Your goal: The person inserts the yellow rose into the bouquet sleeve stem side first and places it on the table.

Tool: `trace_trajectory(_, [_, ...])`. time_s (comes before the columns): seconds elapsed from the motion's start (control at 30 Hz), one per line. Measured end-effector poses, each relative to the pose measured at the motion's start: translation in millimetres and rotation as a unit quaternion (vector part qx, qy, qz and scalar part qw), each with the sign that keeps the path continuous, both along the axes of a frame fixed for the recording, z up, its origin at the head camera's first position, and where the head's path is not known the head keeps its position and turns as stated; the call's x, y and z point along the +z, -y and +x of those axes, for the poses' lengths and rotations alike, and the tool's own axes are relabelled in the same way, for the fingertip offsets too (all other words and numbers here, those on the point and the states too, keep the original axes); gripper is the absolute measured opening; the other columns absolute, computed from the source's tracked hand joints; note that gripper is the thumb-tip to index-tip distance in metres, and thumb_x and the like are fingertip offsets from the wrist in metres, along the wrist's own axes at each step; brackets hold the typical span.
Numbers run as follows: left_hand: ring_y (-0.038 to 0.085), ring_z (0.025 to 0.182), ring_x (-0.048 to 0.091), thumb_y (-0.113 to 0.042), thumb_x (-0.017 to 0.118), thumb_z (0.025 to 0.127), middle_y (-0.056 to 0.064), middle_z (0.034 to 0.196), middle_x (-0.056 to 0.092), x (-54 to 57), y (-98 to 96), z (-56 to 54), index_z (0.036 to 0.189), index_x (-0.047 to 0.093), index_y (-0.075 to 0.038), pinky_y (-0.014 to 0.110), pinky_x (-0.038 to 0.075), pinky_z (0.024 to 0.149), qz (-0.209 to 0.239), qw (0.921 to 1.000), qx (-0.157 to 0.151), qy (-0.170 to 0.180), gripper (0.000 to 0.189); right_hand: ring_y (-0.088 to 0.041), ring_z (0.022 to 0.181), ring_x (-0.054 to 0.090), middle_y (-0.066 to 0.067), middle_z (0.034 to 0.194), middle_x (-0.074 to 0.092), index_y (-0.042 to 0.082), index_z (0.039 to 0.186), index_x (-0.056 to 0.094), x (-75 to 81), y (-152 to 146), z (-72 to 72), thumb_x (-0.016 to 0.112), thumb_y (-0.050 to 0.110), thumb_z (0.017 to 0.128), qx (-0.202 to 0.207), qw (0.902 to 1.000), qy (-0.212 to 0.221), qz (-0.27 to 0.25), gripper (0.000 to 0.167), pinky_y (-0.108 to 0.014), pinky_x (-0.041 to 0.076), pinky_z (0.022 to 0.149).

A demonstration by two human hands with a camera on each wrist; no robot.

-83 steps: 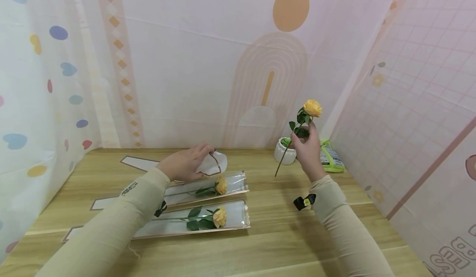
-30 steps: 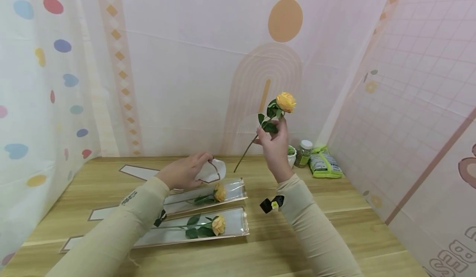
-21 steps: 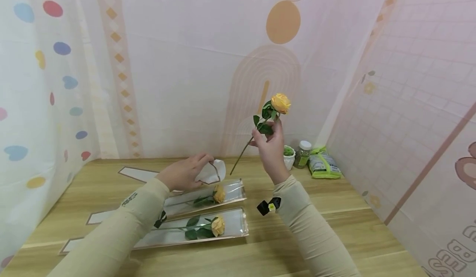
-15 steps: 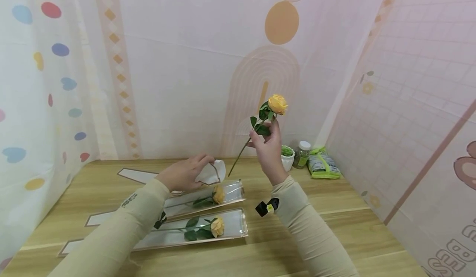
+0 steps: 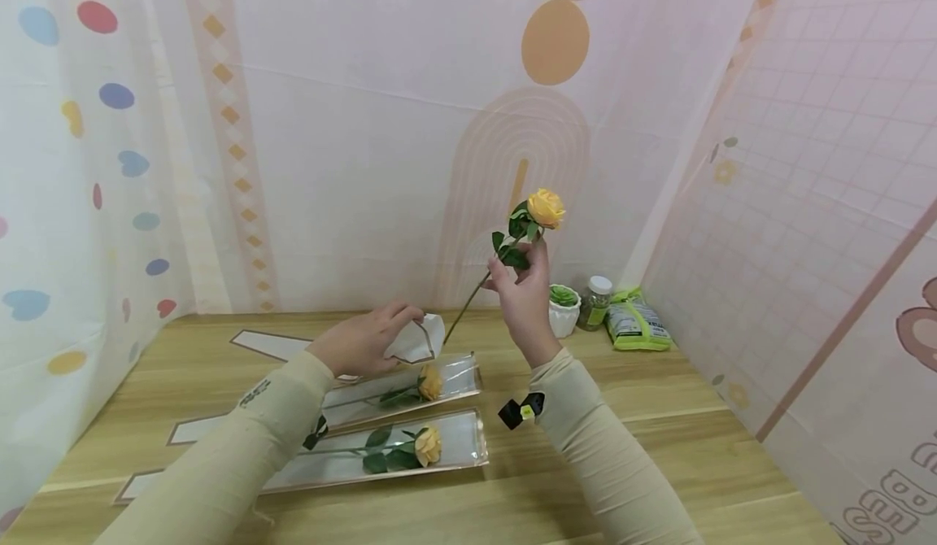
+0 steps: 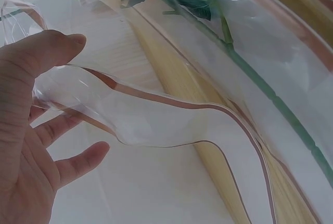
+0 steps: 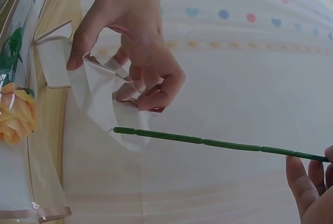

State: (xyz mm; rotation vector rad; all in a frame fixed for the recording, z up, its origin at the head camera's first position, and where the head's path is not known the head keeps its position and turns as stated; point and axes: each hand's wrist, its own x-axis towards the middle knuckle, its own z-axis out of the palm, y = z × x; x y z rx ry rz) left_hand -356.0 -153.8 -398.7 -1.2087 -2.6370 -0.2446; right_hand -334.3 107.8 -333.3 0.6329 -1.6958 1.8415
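Note:
My left hand (image 5: 360, 342) grips the open end of an empty flower sleeve (image 5: 423, 338), white and clear with a brown border. In the left wrist view the thumb lies along one edge of the sleeve (image 6: 156, 117) and the fingers spread below, its mouth bulging apart. Raised at the right, my right hand (image 5: 529, 305) pinches a yellow rose (image 5: 546, 208) near its leaves, bloom up and stem slanting down left. The right wrist view shows the bare green stem (image 7: 203, 142) with its cut end right at the sleeve's mouth.
Two sleeved yellow roses, one nearer (image 5: 428, 446) and one farther (image 5: 430, 382), lie on the wooden table (image 5: 571, 480). At the back right stand a white potted succulent (image 5: 564, 317), a lidded jar (image 5: 596, 305) and a green-edged packet (image 5: 638, 321).
My right hand has brought the rose leftward from above the pot, so the stem's end now meets the sleeve's mouth. The left hand keeps its hold on the sleeve, nearly still.

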Motion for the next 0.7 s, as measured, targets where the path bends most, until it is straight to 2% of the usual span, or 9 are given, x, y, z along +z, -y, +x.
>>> trace_trajectory(0.1, [0.023,0.107,0.061,-0.019,0.083,0.081,0.007,0.133,0.05,1.0,-1.0,0.5,0.139,0.044,-0.013,0.039,0.057,0.086,-0.002,1.0,0.001,0.004,0.069,-0.021,0.101,0.06,-0.019,0.12,0.048,0.004,0.143,0.036,0.8,0.9,-0.5,0.062,-0.002,0.097,0.002,0.9997,-0.015,-0.017,0.053,-0.032,0.061,0.069])
trace_trajectory(0.2, [0.023,0.108,0.061,-0.019,0.083,0.082,0.007,0.134,0.049,1.0,-1.6,0.2,0.139,0.044,-0.014,0.039,0.057,0.086,-0.003,1.0,-0.001,0.003,0.07,-0.018,0.098,0.06,-0.017,0.119,0.047,0.003,0.143,0.035,0.6,1.7,-1.1,0.062,-0.003,0.097,0.002,0.9993,-0.025,-0.027,0.053,-0.032,0.061,0.069])
trace_trajectory(0.33, [0.023,0.109,0.061,-0.018,0.083,0.081,0.006,0.134,0.049,0.3,-2.0,0.0,0.139,0.044,-0.014,0.039,0.057,0.086,-0.002,1.0,-0.002,-0.001,0.07,-0.019,0.098,0.06,-0.014,0.118,0.048,0.004,0.143,0.035,-0.9,3.0,-1.0,0.062,-0.002,0.097,0.004,0.9992,-0.024,-0.032,0.053,-0.033,0.061,0.07])
trace_trajectory(0.5, [0.023,0.111,0.061,-0.019,0.083,0.082,0.007,0.135,0.049,0.0,-4.3,0.5,0.14,0.044,-0.014,0.039,0.056,0.088,-0.005,1.0,-0.002,0.003,0.07,-0.026,0.098,0.06,-0.008,0.115,0.048,0.005,0.143,0.034,-2.0,5.4,-0.8,0.062,-0.002,0.097,0.008,0.9992,-0.019,-0.035,0.054,-0.032,0.06,0.071])
trace_trajectory(0.7, [0.024,0.112,0.06,-0.017,0.083,0.082,0.007,0.134,0.05,-1.1,-5.7,0.1,0.139,0.044,-0.013,0.04,0.056,0.088,-0.002,1.0,-0.006,0.0,0.069,-0.021,0.099,0.06,-0.009,0.114,0.048,0.004,0.143,0.034,-2.4,10.0,-2.9,0.062,-0.003,0.097,0.006,0.9994,-0.019,-0.028,0.054,-0.031,0.06,0.071])
